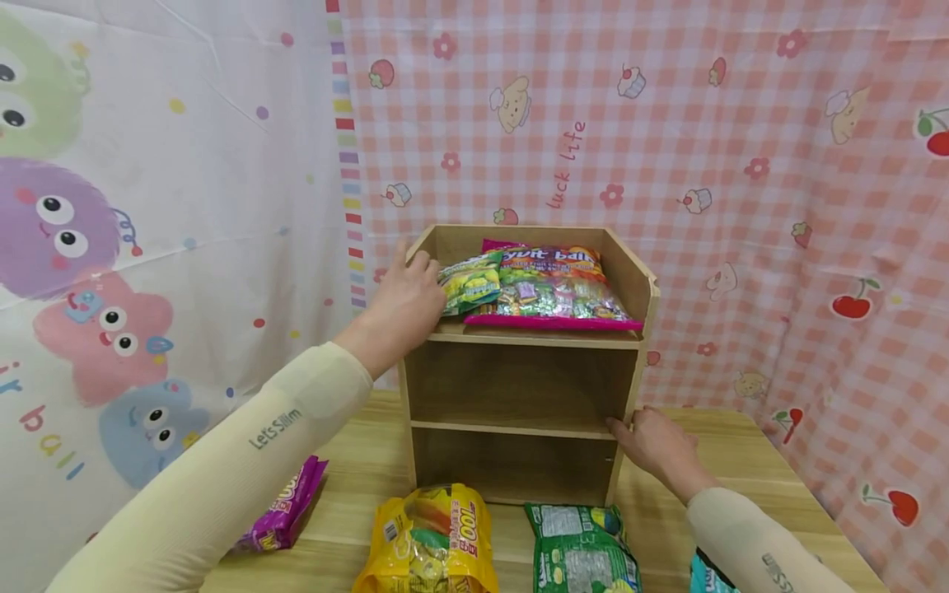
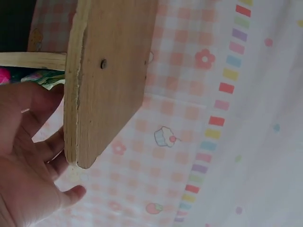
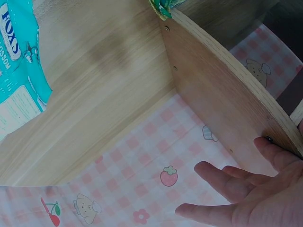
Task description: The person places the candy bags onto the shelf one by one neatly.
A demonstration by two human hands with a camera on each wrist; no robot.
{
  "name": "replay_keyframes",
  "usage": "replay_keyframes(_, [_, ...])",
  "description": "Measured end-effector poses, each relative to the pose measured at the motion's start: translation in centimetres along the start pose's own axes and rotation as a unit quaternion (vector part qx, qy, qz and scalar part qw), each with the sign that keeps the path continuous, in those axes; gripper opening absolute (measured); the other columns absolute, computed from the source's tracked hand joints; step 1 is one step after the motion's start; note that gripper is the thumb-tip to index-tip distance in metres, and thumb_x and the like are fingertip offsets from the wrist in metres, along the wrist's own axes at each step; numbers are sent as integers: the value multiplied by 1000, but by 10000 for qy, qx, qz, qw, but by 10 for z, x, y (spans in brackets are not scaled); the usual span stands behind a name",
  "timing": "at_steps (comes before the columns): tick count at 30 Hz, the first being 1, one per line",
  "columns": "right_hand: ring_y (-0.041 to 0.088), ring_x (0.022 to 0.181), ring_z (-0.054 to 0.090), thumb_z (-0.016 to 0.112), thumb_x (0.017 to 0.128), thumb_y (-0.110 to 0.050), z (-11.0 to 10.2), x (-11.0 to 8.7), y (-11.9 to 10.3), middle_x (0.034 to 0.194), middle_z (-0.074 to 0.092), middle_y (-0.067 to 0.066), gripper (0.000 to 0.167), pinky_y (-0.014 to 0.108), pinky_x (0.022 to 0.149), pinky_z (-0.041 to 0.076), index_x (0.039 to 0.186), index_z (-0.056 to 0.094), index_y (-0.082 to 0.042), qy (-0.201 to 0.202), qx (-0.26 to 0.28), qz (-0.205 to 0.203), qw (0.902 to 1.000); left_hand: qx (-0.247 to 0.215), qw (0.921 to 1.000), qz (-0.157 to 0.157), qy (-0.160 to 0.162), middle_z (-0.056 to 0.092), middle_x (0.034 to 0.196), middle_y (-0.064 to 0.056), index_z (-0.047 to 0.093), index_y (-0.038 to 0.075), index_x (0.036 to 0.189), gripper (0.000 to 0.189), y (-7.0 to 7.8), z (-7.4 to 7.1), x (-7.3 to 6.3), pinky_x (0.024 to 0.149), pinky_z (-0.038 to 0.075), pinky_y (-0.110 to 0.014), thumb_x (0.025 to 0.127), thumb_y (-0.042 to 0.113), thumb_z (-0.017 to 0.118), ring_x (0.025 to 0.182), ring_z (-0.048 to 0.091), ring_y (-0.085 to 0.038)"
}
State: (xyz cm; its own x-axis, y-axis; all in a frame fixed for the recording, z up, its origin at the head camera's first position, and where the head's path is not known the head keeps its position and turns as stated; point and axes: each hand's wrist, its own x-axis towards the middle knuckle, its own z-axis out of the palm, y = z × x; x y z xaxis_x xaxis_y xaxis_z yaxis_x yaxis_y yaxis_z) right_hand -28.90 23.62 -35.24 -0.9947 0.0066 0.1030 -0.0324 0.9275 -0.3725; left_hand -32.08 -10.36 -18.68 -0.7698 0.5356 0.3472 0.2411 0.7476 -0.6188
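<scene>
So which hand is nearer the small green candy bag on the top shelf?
Left. The left hand touches the small green candy bag up on the shelf unit; the right hand rests low against its right side.

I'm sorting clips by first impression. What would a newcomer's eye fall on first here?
A small wooden shelf unit stands mid-table with bright candy bags piled on its top tier. The left hand rests at the upper left edge and the right hand touches its lower right side. More snack bags lie on the table in front.
</scene>
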Motion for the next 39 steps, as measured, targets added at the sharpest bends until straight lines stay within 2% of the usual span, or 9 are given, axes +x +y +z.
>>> replay_keyframes(4, [38, 84, 63, 49, 99, -45, 0, 0, 0, 86, 65, 12, 49, 80, 84, 33, 90, 65, 0, -23, 13, 19, 10000, -355, 9991, -115, -215, 61, 119, -15, 75, 7, 95, 35, -1, -2, 2, 113, 14, -64, 93, 40, 64, 121, 46, -37])
replay_keyframes(7, [37, 83, 62, 49, 99, -46, 0, 0, 0, 84, 64, 11, 49, 81, 84, 32, 89, 65, 0, -38, 17, 27, 10000, -351, 9989, -52, -300, 62, 119, -14, 75, 8, 97, 29, -2, -2, 2, 113, 16, -63, 94, 35, 65, 120, 47, -36])
replay_keyframes(11, [38, 83, 62, 48, 99, -45, 0, 0, 0, 81, 62, 11, 49, 84, 85, 28, 86, 64, -1, -49, 7, 24, 10000, -150, 9992, 189, -329, 64, 116, -13, 74, 9, 101, 14, -1, -1, 2, 112, 19, -62, 93, 14, 65, 116, 49, -34])
replay_keyframes(16, [42, 87, 63, 48, 99, -45, 0, 0, 0, 86, 64, 13, 50, 84, 86, 28, 90, 65, 1, -48, -18, 17, 10000, -300, 9987, 143, -376, 66, 112, -12, 74, 8, 99, 19, 0, -2, 3, 110, 23, -61, 93, 25, 67, 112, 51, -34])
replay_keyframes(21, [38, 83, 62, 49, 99, -45, 0, 0, 0, 85, 64, 13, 50, 81, 85, 32, 93, 65, 2, -40, 15, 35, 10000, -757, 9971, 52, -64, 69, 102, -9, 75, 10, 97, 30, 4, -8, 9, 99, 37, -55, 91, 39, 70, 101, 59, -30])
replay_keyframes(26, [36, 81, 61, 49, 99, -45, -1, 0, 0, 85, 63, 12, 49, 80, 84, 32, 90, 65, 1, -70, 13, 45, 10000, -665, 9972, 280, 192, 71, 98, -8, 76, 12, 99, 16, 10, -11, 13, 84, 43, -46, 95, 24, 66, 92, 61, -27])
replay_keyframes(30, [41, 86, 63, 48, 100, -44, -1, 0, -1, 92, 65, 15, 50, 82, 85, 30, 93, 65, 2, -97, -23, 35, 9999, -684, 9968, 264, 303, 71, 97, -8, 76, 12, 99, 15, 12, -9, 13, 82, 43, -44, 95, 21, 65, 90, 62, -26])
replay_keyframes(35, [38, 83, 63, 49, 99, -44, -2, -1, -1, 90, 65, 14, 50, 82, 85, 31, 94, 65, 3, -97, -29, 36, 9999, -1107, 9927, 253, 411, 69, 93, -5, 76, 15, 94, 12, 9, -6, 13, 81, 44, -43, 95, 21, 65, 92, 61, -26])
replay_keyframes(39, [31, 76, 60, 48, 100, -45, -2, -1, -1, 82, 62, 10, 48, 79, 84, 33, 89, 64, 0, -127, 4, 53, 9999, -1351, 9889, 530, 310, 68, 91, -4, 76, 18, 83, 16, 7, -5, 13, 77, 43, -43, 92, 11, 64, 90, 59, -27])
